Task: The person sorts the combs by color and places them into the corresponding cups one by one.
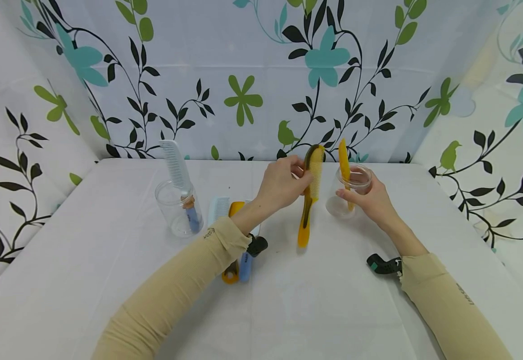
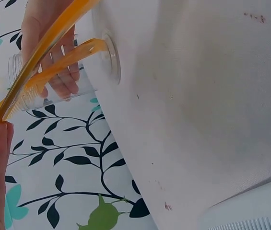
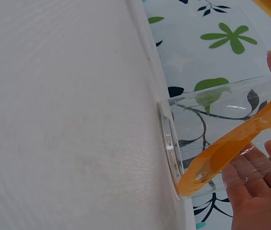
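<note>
My left hand [image 1: 284, 181] pinches a yellow-and-brown comb [image 1: 307, 210] by its toothed part, handle pointing down, just left of a clear jar. That jar [image 3: 207, 108] stands on the table, and my right hand [image 1: 371, 197] holds it around the side near the rim. Inside it leans an orange comb [image 3: 226, 151], its handle end at the jar's bottom and its top sticking out past the rim. In the left wrist view the held comb [image 2: 44, 50] crosses in front of the jar, with fingertips [image 2: 0, 139] against it.
At the left stands another clear jar [image 1: 164, 212] with a pale blue comb [image 1: 176, 162] in it. Several more combs lie between, partly hidden under my left forearm, among them a light blue comb [image 1: 219, 207] and an orange comb [image 1: 230, 274]. A patterned curtain [image 1: 261, 75] hangs behind the table.
</note>
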Available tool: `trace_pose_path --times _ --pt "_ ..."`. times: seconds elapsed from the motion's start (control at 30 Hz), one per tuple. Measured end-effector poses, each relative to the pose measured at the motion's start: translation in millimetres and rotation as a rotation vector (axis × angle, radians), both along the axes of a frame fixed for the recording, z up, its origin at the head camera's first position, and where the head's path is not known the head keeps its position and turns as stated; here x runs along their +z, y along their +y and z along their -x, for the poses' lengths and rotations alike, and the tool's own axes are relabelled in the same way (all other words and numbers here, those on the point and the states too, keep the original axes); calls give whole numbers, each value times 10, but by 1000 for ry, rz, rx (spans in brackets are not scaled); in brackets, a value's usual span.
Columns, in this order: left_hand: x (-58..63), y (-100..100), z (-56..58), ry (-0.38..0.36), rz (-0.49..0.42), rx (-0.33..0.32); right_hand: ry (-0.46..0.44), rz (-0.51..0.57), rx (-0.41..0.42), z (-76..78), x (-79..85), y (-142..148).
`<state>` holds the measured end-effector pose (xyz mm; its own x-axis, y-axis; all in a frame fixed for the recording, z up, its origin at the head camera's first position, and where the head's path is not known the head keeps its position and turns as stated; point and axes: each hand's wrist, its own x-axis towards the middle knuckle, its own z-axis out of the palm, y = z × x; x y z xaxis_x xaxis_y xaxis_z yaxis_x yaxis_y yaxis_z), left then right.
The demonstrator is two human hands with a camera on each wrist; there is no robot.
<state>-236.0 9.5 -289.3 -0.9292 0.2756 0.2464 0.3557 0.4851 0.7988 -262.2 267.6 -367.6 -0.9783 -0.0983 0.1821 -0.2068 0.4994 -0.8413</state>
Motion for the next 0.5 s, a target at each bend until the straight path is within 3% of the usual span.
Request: trace_pose_path --times 0.5 --pt "10 79 37 32 -200 27 -11 0 -4 15 -6 2"
